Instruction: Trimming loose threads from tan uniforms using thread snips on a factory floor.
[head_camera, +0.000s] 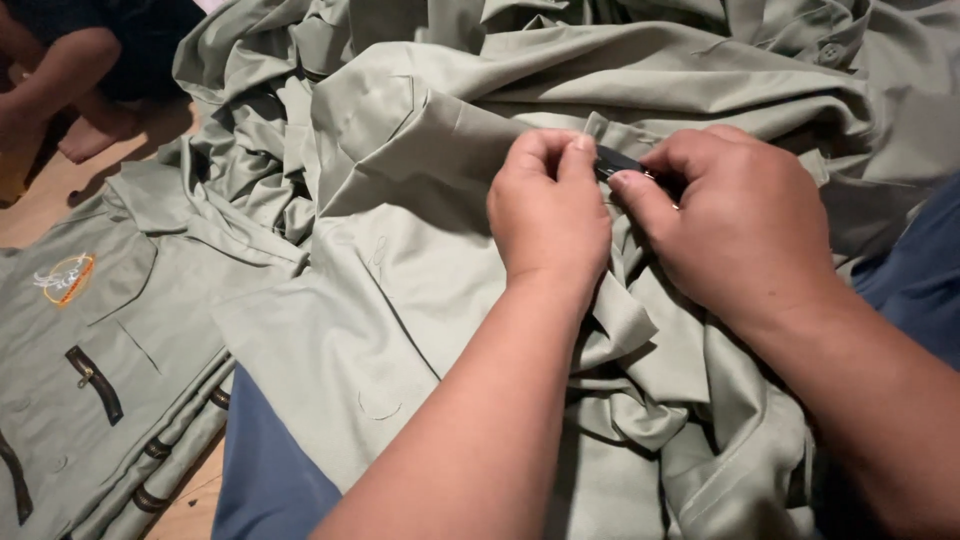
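My left hand (548, 215) sits knuckles up, fingers curled under, thumb and forefinger pinched together at the tips. My left forearm runs up from the bottom edge, bare, slanting to the right toward the wrist. My right hand (735, 225) lies just beside it, back toward me, fingers bent inward, thumb pointing left and almost meeting my left fingertips. My right forearm comes in from the lower right corner, also bare. Both wrists are slightly bent down, and the hands are close together, nearly touching.
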